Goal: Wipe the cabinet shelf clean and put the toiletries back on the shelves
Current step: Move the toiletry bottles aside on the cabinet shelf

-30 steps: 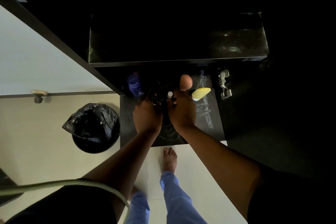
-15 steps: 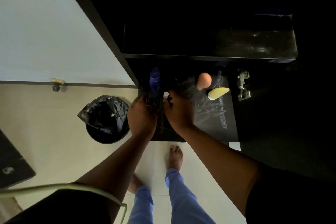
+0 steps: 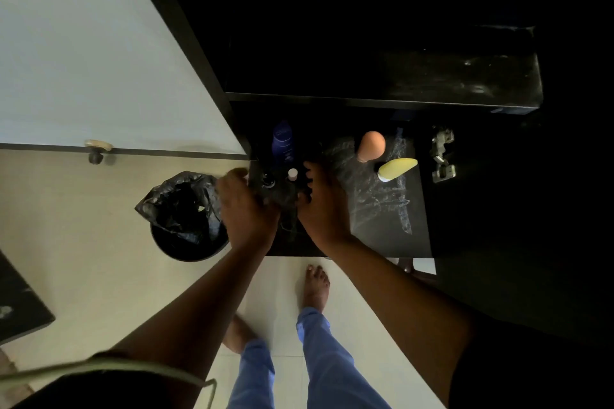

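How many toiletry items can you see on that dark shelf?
4 clearly: a blue bottle at the back left, a small white-capped bottle between the hands, an orange sponge and a yellow tube right. Others may be hidden.

home bathroom, dark cabinet (image 3: 382,100) with toiletries, lined bin (image 3: 186,216), tiled floor (image 3: 83,242), bare feet

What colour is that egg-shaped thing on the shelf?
The egg-shaped sponge is peach-orange, seen in the head view.
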Available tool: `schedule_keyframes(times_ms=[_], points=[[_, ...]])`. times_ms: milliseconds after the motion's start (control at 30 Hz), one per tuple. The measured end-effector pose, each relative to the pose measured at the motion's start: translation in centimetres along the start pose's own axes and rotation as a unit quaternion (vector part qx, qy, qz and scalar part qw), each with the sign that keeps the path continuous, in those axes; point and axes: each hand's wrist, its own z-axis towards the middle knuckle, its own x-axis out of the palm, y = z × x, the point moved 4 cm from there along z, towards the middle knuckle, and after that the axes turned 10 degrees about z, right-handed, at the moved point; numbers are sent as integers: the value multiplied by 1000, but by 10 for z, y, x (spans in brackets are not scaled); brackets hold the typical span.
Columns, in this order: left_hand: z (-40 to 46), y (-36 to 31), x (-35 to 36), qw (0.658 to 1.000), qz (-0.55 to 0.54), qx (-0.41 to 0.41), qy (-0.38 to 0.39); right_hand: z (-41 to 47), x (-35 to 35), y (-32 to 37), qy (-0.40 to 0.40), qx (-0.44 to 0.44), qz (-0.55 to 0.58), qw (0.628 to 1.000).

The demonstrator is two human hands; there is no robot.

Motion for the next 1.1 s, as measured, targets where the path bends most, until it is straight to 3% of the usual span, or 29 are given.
schedule_keyframes(times_ms=[100, 233, 367, 500, 633, 933, 1100], points=[[-24, -2, -5, 999, -2, -3, -32, -17, -22, -8, -31, 20, 8, 999], [-56, -21, 8, 999, -21, 31, 38, -36, -51, -30, -107, 117, 11, 987], [-67, -56, 31, 990, -47, 87, 102, -38, -74, -54, -220, 204, 92, 949], [-51, -88, 57, 978, -57, 176, 95, -26, -95, -65, -270, 269, 135, 915], [-29, -110, 76, 980, -21, 185, 64, -6, -109, -66, -279, 247, 126, 919], [6, -136, 112, 978, -17, 162, 129, 16, -113, -75, -242, 200, 64, 947], [15, -133, 125, 980, -13, 163, 113, 17, -113, -76, -246, 181, 54, 951]])
